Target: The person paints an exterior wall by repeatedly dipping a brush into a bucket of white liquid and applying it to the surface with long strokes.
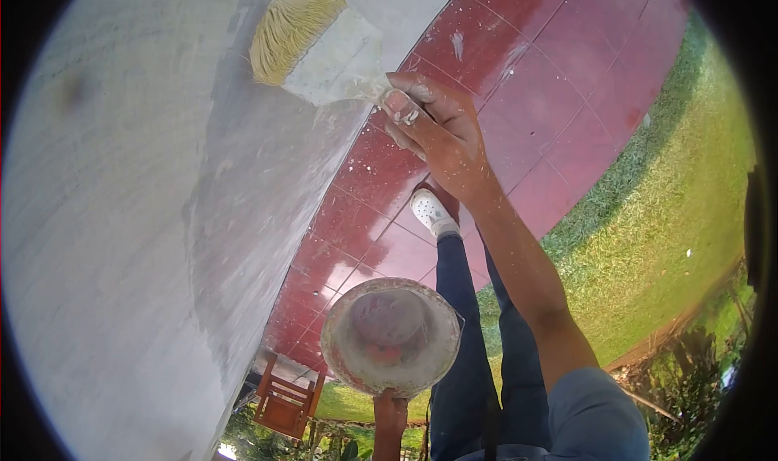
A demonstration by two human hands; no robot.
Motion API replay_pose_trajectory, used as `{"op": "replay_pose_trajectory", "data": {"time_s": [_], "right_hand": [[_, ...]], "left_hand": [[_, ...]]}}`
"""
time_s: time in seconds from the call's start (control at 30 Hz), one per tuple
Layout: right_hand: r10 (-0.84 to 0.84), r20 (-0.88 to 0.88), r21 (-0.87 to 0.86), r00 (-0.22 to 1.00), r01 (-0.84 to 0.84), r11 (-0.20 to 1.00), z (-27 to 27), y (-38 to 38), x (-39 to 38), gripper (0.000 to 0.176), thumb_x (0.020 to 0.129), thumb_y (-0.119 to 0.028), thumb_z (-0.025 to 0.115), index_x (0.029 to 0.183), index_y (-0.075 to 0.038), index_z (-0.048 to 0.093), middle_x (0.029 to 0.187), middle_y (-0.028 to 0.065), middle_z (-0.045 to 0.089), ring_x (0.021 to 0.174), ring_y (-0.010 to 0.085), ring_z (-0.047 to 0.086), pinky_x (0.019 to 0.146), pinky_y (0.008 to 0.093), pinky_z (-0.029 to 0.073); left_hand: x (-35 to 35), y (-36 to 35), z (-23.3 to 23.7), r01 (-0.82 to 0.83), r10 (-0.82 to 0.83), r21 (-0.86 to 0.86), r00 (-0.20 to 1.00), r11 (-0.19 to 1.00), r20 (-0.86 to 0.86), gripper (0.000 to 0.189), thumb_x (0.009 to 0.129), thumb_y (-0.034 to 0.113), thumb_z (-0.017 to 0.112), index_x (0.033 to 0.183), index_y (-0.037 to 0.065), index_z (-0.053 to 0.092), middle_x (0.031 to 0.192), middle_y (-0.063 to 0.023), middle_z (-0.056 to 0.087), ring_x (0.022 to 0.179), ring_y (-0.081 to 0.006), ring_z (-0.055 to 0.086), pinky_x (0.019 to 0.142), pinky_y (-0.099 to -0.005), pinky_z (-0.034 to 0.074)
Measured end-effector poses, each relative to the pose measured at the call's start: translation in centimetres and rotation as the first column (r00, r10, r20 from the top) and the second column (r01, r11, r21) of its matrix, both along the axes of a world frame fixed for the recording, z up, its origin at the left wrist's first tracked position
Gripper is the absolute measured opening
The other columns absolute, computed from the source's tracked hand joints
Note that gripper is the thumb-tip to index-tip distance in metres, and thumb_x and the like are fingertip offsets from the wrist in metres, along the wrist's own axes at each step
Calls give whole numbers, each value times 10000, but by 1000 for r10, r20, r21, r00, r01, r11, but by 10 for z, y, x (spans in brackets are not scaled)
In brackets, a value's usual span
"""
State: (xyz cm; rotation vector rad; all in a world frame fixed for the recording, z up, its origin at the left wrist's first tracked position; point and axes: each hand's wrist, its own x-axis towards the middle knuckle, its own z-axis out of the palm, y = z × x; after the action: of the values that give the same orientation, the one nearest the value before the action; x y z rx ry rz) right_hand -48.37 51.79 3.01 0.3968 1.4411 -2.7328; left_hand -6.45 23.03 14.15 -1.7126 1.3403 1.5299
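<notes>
A wide brush (pixel 336 60) with pale yellow bristles and a white-smeared body is in my right hand (pixel 438 133); thumb and fingers are closed on its narrow end. Its bristles overlap the grey-white wall (pixel 121 242), where a darker, damp-looking patch spreads around and below them. White splashes mark my right fingers. Lower down, my left hand (pixel 391 415) grips the near rim of a round bucket (pixel 334 343), whose opening faces up towards me. The bucket's walls are caked with whitish residue, and some pale liquid shows at the bottom.
Red floor tiles (pixel 559 80), spotted with white drips, run along the wall's foot. Grass (pixel 648 242) borders them on the right. My white clog (pixel 432 210) stands on the tiles. A wooden chair (pixel 285 400) is by the wall at the lower left.
</notes>
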Motion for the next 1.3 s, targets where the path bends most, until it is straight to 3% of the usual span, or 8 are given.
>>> {"op": "replay_pose_trajectory", "data": {"time_s": [0.27, 0.33, 0.43, 0.67, 0.8, 1.0, 1.1, 1.3], "right_hand": [[176, 387, 391, 905, -334, 858, -293, -4, -11, 332, 961, -337, 570, 1035, -34, 682, 725, 19, 583, 641, 155, 509, 608, 332, 420], [18, 640, 693, 768, -588, 417, -318, -1, 1, 399, 949, -391, 549, 940, -17, 690, 786, 142, 668, 691, 278, 603, 649, 417, 454], [65, 472, 639, 879, -392, 662, -230, -9, -11, 438, 943, -396, 537, 858, 11, 672, 816, 227, 668, 716, 384, 627, 674, 479, 460], [19, 310, 340, 951, -130, 932, -15, -14, 9, 329, 962, -288, 565, 882, 18, 655, 613, 52, 523, 566, 108, 434, 538, 311, 382], [23, 70, 207, 997, -37, 978, -31, -25, 6, 311, 982, -276, 542, 934, 11, 655, 666, 9, 529, 619, 74, 435, 564, 281, 372], [98, 432, 342, 896, -264, 902, -305, -64, 1, 341, 980, -365, 521, 1007, -69, 688, 825, 56, 668, 778, 164, 589, 746, 324, 468], [119, 752, 521, 648, -696, 495, -325, -47, -2, 419, 944, -435, 540, 1023, -52, 691, 974, 136, 714, 912, 265, 654, 827, 386, 487], [106, 587, 626, 803, -533, 569, -200, -29, -29, 484, 929, -438, 546, 877, 20, 696, 789, 218, 688, 756, 360, 662, 735, 464, 489]], "left_hand": [[-27, 12, -2, -172, 174, -54, 983, 984, 51, 474, 785, 11, 531, 1254, 45, 473, 1231, -100, 521, 1102, -256, 539, 907, -388, 483], [-20, 5, -1, -176, 180, -66, 982, 982, 54, 494, 786, 13, 531, 1275, 44, 465, 1248, -96, 515, 1127, -256, 533, 920, -398, 480], [-13, -1, -5, -214, 217, -56, 975, 975, 50, 667, 757, -45, 524, 1390, 79, 355, 1322, -123, 485, 1197, -319, 528, 953, -505, 482], [-14, -4, -6, -223, 222, 2, 974, 975, 43, 691, 756, -45, 521, 1412, 85, 345, 1342, -138, 474, 1209, -336, 522, 969, -517, 479], [-27, 2, -5, -240, 240, 3, 970, 971, 44, 688, 762, -53, 517, 1413, 87, 347, 1326, -138, 484, 1181, -329, 538, 943, -516, 488], [3, -27, -15, -174, 202, -124, 942, 977, 268, 629, 766, -83, 519, 1361, 85, 406, 1273, -98, 528, 1131, -264, 565, 899, -427, 511], [-20, 0, -11, -213, 222, -105, 972, 971, 76, 463, 770, -9, 531, 1228, 36, 484, 1180, -87, 563, 977, -227, 589, 724, -339, 501], [-5, -8, -2, 37, -23, -95, 990, 995, 141, 649, 749, -88, 517, 1366, 74, 402, 1284, -101, 530, 1154, -270, 562, 929, -429, 504]]}}
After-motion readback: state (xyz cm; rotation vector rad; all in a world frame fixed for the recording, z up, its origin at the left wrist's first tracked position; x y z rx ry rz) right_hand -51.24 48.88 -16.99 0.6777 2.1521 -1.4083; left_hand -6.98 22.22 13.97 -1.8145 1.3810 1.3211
